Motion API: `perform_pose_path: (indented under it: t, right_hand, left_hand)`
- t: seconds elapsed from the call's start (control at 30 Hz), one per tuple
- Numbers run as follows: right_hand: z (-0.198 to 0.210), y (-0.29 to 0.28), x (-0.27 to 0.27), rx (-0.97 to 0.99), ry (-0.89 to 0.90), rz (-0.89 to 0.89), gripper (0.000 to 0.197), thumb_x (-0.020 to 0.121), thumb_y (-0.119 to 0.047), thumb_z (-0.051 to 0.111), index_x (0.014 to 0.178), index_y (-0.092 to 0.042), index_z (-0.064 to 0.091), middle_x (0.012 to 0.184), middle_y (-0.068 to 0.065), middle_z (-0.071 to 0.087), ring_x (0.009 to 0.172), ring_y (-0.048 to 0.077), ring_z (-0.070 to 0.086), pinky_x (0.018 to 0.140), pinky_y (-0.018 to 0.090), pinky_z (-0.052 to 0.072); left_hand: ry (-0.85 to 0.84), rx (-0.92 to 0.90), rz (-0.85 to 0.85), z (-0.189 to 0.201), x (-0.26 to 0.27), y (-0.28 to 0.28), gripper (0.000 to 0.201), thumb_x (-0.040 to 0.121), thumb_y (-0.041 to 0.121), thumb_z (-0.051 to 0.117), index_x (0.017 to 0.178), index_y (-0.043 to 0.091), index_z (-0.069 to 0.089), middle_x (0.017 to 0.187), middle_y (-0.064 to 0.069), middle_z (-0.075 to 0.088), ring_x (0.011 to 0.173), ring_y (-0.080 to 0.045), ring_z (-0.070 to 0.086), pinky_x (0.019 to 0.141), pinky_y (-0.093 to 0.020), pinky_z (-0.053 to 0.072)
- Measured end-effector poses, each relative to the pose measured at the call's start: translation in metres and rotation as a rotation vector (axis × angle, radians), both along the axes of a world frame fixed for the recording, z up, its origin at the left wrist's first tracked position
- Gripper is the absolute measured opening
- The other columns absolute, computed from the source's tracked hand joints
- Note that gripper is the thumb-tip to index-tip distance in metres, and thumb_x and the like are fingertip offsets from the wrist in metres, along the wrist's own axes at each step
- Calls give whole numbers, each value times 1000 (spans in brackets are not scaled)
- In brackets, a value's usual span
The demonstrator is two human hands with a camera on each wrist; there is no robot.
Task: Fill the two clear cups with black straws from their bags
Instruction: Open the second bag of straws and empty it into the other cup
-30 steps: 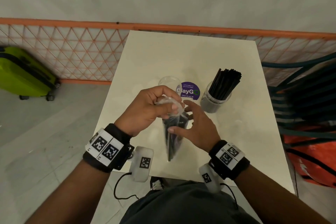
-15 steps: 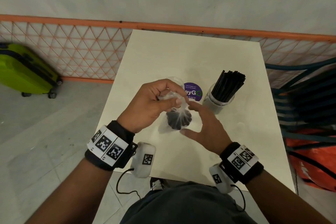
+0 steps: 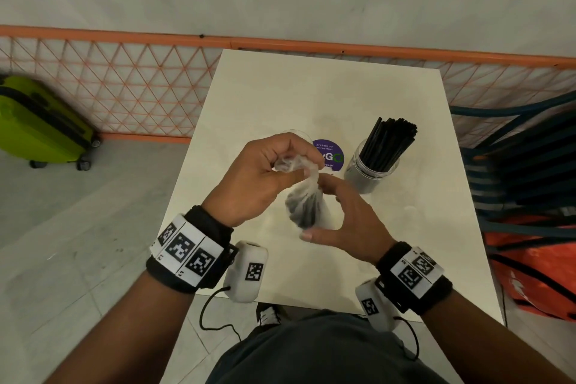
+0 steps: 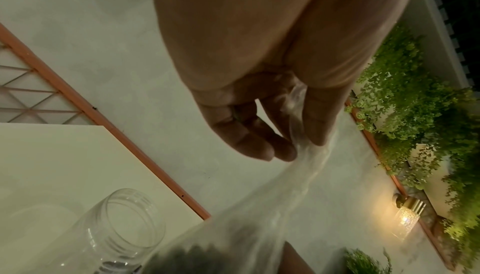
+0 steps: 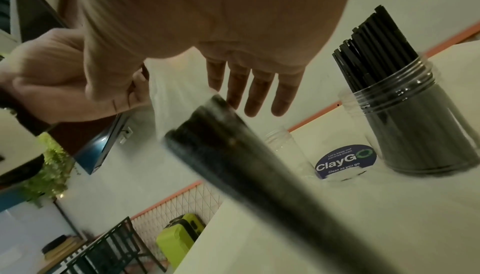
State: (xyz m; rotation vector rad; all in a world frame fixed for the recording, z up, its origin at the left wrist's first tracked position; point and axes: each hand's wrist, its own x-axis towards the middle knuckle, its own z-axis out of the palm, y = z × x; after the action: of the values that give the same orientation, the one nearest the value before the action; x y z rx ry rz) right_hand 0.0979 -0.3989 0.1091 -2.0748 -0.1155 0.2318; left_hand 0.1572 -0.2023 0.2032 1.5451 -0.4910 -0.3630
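Observation:
My left hand [image 3: 265,174] pinches the twisted neck of a clear bag of black straws [image 3: 304,207] and holds it above the white table [image 3: 311,93]. In the left wrist view my fingertips [image 4: 285,151] squeeze the bag's neck [image 4: 298,126]. My right hand [image 3: 349,215] is spread around the bag, fingers [image 5: 252,93] straight, thumb under it. An empty clear cup [image 4: 122,231] stands behind my left hand; only its rim [image 3: 293,132] shows in the head view. A second clear cup [image 3: 372,167] to the right is packed with black straws [image 5: 376,38].
A purple round sticker [image 3: 328,154] lies on the table between the cups. An orange mesh fence [image 3: 124,87] runs behind the table. A lime-green suitcase [image 3: 37,128] stands at the left, and dark chairs and an orange bag [image 3: 530,259] crowd the right edge.
The bag has swung up from hanging lengthwise to pointing end-on at me. My right hand let go of its side and now spreads around it.

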Motion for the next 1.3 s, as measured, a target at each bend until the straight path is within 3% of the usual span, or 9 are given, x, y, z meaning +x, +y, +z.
perform_pose_path:
  t: [0.23,0.4,0.53,0.63,0.73,0.87,1.07,1.17,1.3]
  right_hand:
    - [-13,8,17,-243,-113,-18,74,67,-56,75,128,-25,47,117,-12,53,103,11,55,87,35,50]
    - [-18,9,26,-127,-81,-108,35,75,-37,75,103,-25,58,85,-24,56,77,-3,56,76,25,46]
    - [-15,6,31,-52,-125,-159,37,75,-41,74,106,-21,69,92,-5,73,86,11,68,78,36,56]
    - [-18,11,35,-18,-72,-90,33,77,-43,72,105,-27,69,92,-8,75,87,9,70,79,40,57]
    - [-21,15,30,44,63,-66,47,74,-41,80,114,-32,57,101,-14,70,92,2,67,83,25,55]
    - [-28,11,19,87,150,36,74,70,-34,87,130,-27,44,109,-21,63,94,-10,62,80,11,47]
    - [-43,15,12,68,130,-24,77,74,-34,84,138,-30,42,122,-19,59,108,-7,58,93,9,45]
    - [-46,23,13,53,98,-10,75,74,-33,83,138,-32,45,121,-26,58,111,-7,57,96,9,43]
    - [-60,23,14,-92,104,21,66,82,-36,74,140,-25,43,130,-6,62,117,16,61,99,32,49]
  left_hand:
    - [-62,51,-45,5,-1,-8,46,86,-14,56,118,18,63,117,-7,68,103,-13,66,91,-31,53]
    - [69,15,89,-17,2,-2,66,79,23,76,138,33,47,133,-5,58,107,-23,64,94,-42,54]
    - [132,236,49,-59,-3,12,87,69,51,77,144,45,34,144,5,50,126,-11,53,101,-33,46]
    - [127,431,-15,-93,-11,15,105,66,47,87,149,45,24,148,14,43,127,-2,49,97,-21,41]
    - [105,476,48,-129,-23,11,88,70,37,87,141,41,36,131,19,59,108,15,57,86,-11,50]
    - [116,459,240,-156,-34,9,49,77,28,80,121,33,58,109,16,71,103,-2,66,90,-38,59]
    - [127,496,273,-170,-36,13,48,80,27,80,125,24,63,107,11,71,101,-12,69,90,-32,57]
    - [44,644,172,-168,-33,16,43,82,37,77,120,20,64,100,17,63,98,-12,66,74,-5,43]
    - [32,466,166,-162,-31,23,87,76,39,83,148,31,34,139,26,50,124,11,50,95,-5,39]
